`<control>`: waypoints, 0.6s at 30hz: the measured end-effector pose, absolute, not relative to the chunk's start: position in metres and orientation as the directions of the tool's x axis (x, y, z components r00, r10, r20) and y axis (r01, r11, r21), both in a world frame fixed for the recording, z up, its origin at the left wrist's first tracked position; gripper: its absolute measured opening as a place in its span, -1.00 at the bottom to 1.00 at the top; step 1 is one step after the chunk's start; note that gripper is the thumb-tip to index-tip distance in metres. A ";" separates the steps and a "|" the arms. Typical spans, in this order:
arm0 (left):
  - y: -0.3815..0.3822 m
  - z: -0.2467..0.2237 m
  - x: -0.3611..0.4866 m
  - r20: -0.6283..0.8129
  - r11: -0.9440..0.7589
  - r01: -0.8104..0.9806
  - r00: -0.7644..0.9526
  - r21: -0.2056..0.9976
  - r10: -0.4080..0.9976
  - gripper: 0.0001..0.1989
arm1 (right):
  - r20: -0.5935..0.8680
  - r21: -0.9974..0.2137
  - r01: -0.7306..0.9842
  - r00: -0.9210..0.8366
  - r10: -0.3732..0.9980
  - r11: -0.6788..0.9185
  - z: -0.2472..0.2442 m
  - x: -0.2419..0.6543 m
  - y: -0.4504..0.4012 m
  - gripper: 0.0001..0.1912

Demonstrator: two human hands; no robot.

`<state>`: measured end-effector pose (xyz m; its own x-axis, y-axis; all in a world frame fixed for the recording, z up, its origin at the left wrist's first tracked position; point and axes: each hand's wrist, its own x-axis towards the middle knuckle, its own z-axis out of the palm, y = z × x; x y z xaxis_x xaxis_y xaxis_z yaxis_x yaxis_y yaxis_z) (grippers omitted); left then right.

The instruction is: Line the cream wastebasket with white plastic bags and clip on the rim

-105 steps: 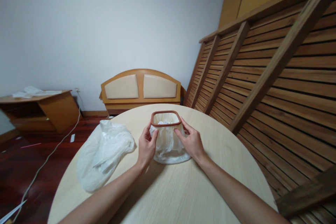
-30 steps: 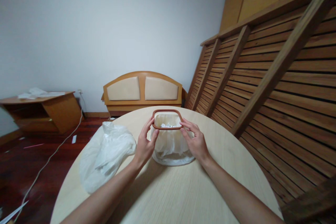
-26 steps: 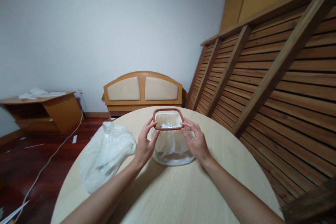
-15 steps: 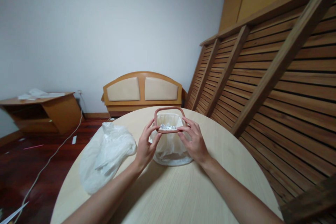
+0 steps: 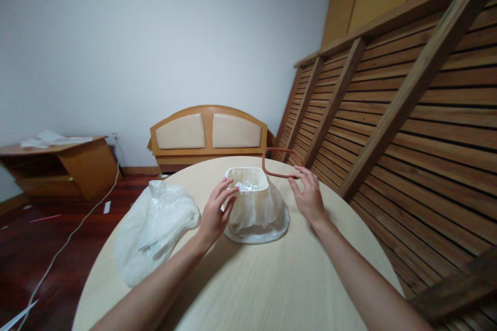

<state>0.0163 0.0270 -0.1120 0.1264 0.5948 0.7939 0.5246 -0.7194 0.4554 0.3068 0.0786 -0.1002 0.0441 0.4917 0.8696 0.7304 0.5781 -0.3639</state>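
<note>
A small white bin (image 5: 258, 209) lined with a thin plastic bag stands on the round table (image 5: 248, 284), the bag draped down its outside. Some shiny crumpled bits (image 5: 248, 186) show inside it. At the bin's left rim is my left hand (image 5: 217, 212), its fingers apart and holding nothing. To the right of the bin, my right hand (image 5: 308, 196) pinches a brown rectangular ring frame (image 5: 277, 174) by its near right corner, raised above the table.
A crumpled white plastic bag (image 5: 159, 227) lies on the table's left side. Slatted wooden panels (image 5: 388, 129) lean at the right. Beyond the table is a headboard (image 5: 208, 132); a low cabinet (image 5: 77, 170) stands at the left.
The brown frame has come off the bin's top and moved right in my right hand. My left hand has let go of the frame and stays by the bin's left rim.
</note>
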 end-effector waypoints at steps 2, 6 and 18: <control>0.027 -0.112 0.016 0.795 -0.722 0.523 0.130 0.452 0.592 -0.72 | 0.830 -0.409 0.765 0.085 0.551 0.498 -0.114 0.324 0.091 -0.72; 0.026 -0.111 0.017 0.791 -0.721 0.519 0.130 0.459 0.597 -0.71 | 0.663 -0.491 0.831 0.161 0.731 0.262 -0.144 0.354 0.109 -0.72; 0.021 -0.108 0.018 0.774 -0.709 0.512 0.125 0.486 0.621 -0.72 | 0.429 -0.438 0.899 0.210 0.879 -0.001 -0.172 0.378 0.114 -0.79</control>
<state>0.0179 0.0210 -0.1082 0.1255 0.6208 0.7739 0.5115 -0.7088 0.4857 0.3778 0.1138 -0.1721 0.2099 0.8787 0.4288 0.8990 -0.0010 -0.4379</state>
